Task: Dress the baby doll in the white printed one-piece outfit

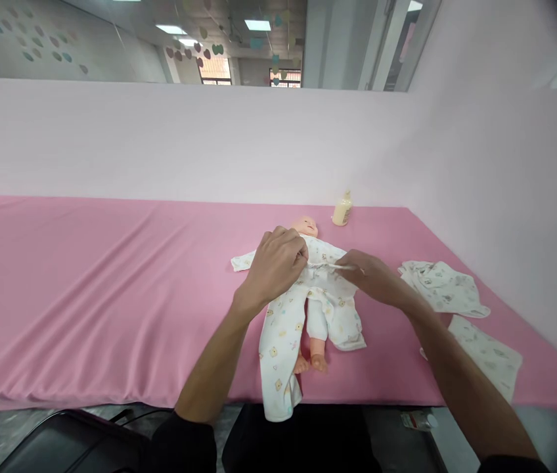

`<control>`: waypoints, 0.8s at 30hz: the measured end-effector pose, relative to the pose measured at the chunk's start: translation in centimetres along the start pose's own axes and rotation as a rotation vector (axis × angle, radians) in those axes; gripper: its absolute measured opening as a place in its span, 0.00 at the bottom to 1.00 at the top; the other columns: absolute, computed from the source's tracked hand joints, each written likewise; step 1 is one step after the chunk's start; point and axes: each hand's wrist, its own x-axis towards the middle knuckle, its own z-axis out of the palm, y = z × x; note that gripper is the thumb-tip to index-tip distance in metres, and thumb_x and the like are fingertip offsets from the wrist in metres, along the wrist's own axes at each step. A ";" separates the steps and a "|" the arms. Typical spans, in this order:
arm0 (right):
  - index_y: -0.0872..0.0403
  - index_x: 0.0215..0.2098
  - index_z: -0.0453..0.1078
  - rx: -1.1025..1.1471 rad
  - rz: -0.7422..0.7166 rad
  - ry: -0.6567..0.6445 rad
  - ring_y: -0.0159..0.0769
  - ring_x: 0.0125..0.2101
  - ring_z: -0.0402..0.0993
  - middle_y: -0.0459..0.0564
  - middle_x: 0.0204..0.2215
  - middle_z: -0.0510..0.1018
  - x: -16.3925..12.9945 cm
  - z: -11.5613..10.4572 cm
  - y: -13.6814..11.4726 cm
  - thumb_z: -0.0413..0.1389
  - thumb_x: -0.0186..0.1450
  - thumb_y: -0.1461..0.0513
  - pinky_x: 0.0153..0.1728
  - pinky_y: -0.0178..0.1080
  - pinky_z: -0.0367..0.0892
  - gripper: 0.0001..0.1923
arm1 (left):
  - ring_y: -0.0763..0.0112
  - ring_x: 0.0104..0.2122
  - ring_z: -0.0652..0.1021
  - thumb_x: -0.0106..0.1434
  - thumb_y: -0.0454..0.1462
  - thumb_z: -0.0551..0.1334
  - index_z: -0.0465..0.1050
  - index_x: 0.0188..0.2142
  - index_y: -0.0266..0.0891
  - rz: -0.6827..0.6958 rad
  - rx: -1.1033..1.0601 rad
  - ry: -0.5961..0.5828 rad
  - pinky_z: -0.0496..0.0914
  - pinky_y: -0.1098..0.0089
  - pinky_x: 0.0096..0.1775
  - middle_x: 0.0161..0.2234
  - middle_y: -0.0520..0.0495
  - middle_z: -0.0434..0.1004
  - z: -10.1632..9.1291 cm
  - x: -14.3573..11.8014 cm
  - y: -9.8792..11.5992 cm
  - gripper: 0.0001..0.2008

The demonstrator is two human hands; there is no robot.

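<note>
A baby doll [307, 226] lies on its back, head toward the wall, dressed in a white printed top [320, 248]. Over its lower body are white baby pants [277, 351] with small coloured prints, one leg hanging past the near edge. My left hand [281, 258] is closed on the waistband at the left. At the other end of the waistband, my right hand [368, 274] pinches the cloth, so the band is stretched between both hands. The doll's bare feet [318, 358] show between the pant legs, which lie over its body. My fingertips are partly hidden.
A pink sheet [111, 295] covers the table against a white wall. Near the back stands a pump bottle [342, 210]. On the right lie folded printed clothes [446, 287] and another printed cloth [490, 351]. A black chair [76, 440] is at the lower left.
</note>
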 end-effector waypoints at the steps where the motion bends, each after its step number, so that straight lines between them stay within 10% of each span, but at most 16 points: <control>1: 0.49 0.44 0.72 -0.003 -0.025 0.036 0.42 0.42 0.73 0.53 0.45 0.74 0.1 -0.3 0.1 0.50 0.69 0.51 0.41 0.45 0.69 0.15 | 0.65 0.39 0.68 0.62 0.26 0.51 0.68 0.28 0.40 0.003 -0.002 0.007 0.61 0.62 0.42 0.32 0.49 0.73 -0.1 0.0 0.0 0.12; 7: 0.46 0.48 0.72 0.023 -0.160 0.039 0.44 0.54 0.67 0.52 0.54 0.70 -0.5 -4.5 -3.9 0.55 0.67 0.51 0.50 0.44 0.66 0.14 | 0.67 0.40 0.68 0.60 0.26 0.53 0.70 0.30 0.40 0.014 -0.145 0.052 0.61 0.63 0.45 0.34 0.51 0.74 -0.9 0.3 0.8 0.11; 12: 0.50 0.46 0.74 0.382 -0.057 -0.280 0.37 0.40 0.72 0.49 0.39 0.77 1.0 -4.6 -7.8 0.50 0.70 0.54 0.42 0.40 0.66 0.14 | 0.69 0.41 0.68 0.60 0.26 0.55 0.71 0.29 0.40 0.115 -0.285 0.126 0.62 0.65 0.47 0.35 0.52 0.74 -1.4 0.8 2.7 0.10; 17: 0.54 0.43 0.76 0.816 0.047 -0.421 0.33 0.39 0.72 0.49 0.36 0.77 2.3 -3.4 -6.5 0.54 0.68 0.57 0.46 0.41 0.66 0.13 | 0.69 0.42 0.68 0.59 0.25 0.55 0.71 0.30 0.40 0.194 -0.308 0.109 0.63 0.65 0.48 0.36 0.52 0.74 -2.1 1.0 3.7 0.10; 24: 0.57 0.43 0.76 0.805 0.144 -0.624 0.31 0.31 0.72 0.49 0.32 0.77 2.1 -3.9 -3.5 0.57 0.67 0.52 0.33 0.34 0.67 0.16 | 0.67 0.45 0.68 0.60 0.26 0.54 0.71 0.31 0.41 0.208 -0.257 0.049 0.62 0.63 0.50 0.39 0.51 0.74 -1.9 1.6 3.9 0.10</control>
